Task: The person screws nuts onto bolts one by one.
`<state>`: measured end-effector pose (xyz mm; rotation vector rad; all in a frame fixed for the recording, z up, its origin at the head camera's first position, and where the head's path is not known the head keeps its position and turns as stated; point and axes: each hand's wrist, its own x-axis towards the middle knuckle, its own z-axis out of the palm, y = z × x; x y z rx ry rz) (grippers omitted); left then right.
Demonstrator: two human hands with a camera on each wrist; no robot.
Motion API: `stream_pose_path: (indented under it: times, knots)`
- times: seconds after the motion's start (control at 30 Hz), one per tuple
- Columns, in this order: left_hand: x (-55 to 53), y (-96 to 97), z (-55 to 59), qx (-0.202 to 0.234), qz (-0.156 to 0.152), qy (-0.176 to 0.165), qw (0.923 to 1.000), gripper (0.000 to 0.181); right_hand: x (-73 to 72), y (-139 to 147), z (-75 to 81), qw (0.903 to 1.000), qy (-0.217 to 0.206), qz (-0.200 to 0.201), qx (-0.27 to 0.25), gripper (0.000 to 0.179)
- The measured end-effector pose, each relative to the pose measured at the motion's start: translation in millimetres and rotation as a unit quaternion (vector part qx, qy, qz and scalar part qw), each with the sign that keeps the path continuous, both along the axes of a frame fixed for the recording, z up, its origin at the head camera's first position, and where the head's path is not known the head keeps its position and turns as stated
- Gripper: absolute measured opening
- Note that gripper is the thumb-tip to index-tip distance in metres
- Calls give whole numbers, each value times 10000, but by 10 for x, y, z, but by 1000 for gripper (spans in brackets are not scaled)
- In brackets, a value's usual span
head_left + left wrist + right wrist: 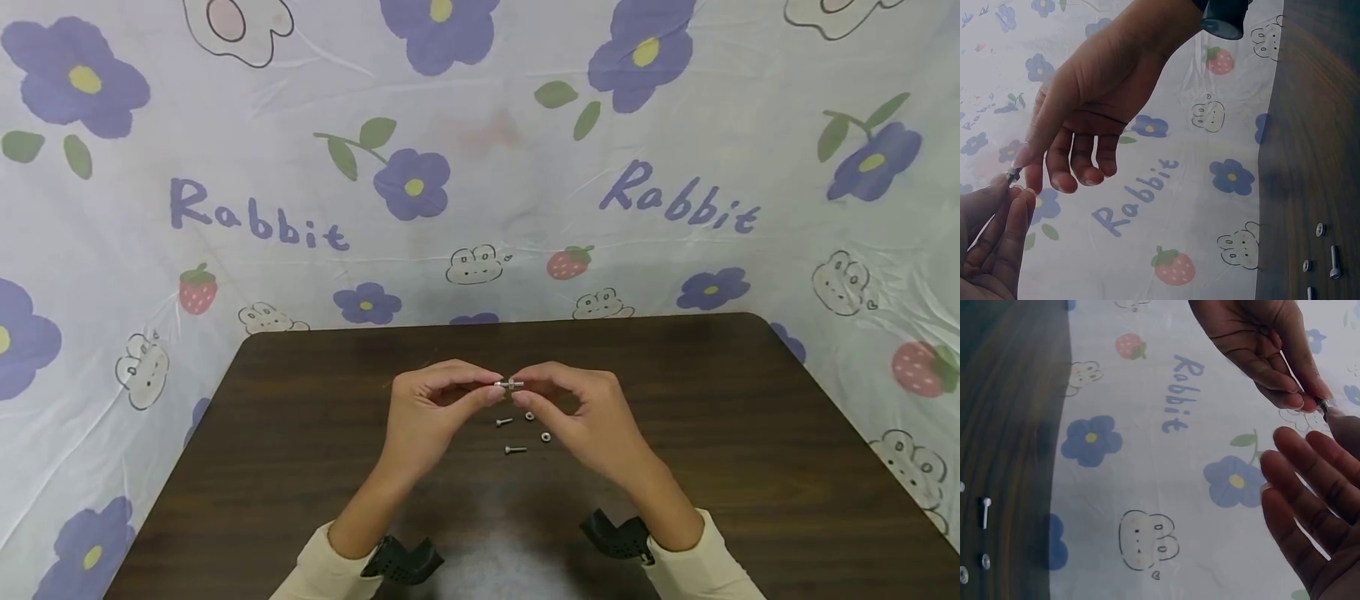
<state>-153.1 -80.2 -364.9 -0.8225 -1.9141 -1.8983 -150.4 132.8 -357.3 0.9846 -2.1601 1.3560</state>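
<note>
Above the table, a small silver bolt (519,384) with a nut (511,384) on its shank lies level between both hands. My left hand (423,408) pinches its left end between thumb and forefinger. From the other side, thumb and forefinger of my right hand (592,417) close in around the nut and shank. The right wrist view shows the other fingers of the right hand (1310,512) spread and loose. In the left wrist view fingertips partly cover the bolt (1014,176), so its exact grip is hard to see.
Below the hands, two loose bolts (515,450) and two small ring-shaped nuts (546,437) lie on the dark wooden table (300,450). A white printed cloth (495,192) hangs behind and along the sides. Each wrist carries a black camera mount (408,562).
</note>
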Motion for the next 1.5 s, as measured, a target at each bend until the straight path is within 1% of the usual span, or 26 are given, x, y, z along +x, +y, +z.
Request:
stream_pose_path:
  times: [0.1, 0.33, 0.5, 0.63, 0.8, 1.0, 1.17, 1.3, 1.5]
  knots:
    - [-4, -5, 10, -20, 5, -23, 10000, 12, -24, 15, -15, 9997, 226, -35, -98, 25]
    - [-4, -6, 10, -18, 5, -125, 9999, 12, -72, 31, -29, 9985, 498, 89, -221, 25]
    - [-12, -1, -2, 11, -22, -104, 9999, 12, -100, 30, -21, 9970, 665, 178, -362, 28]
    - [-19, -2, -4, 54, -98, -61, 9999, 12, -94, 27, -3, 9957, 813, 179, -401, 29]
    - [-16, -1, -2, 38, -177, -20, 9998, 12, -72, 31, 4, 9965, 742, 140, -360, 26]
    - [-3, 4, -8, 47, -160, -13, 9999, 12, -51, 21, 7, 9977, 573, 127, -341, 26]
    - [2, 17, -14, 107, -221, 48, 9997, 11, -41, 17, 3, 9973, 644, 134, -341, 26]
    - [5, 20, -17, 124, -234, 56, 9996, 11, -42, 16, 0, 9971, 653, 212, -322, 21]
    - [10, 22, -11, 42, -165, -42, 9998, 11, -36, 21, -4, 9986, 356, 313, -236, 15]
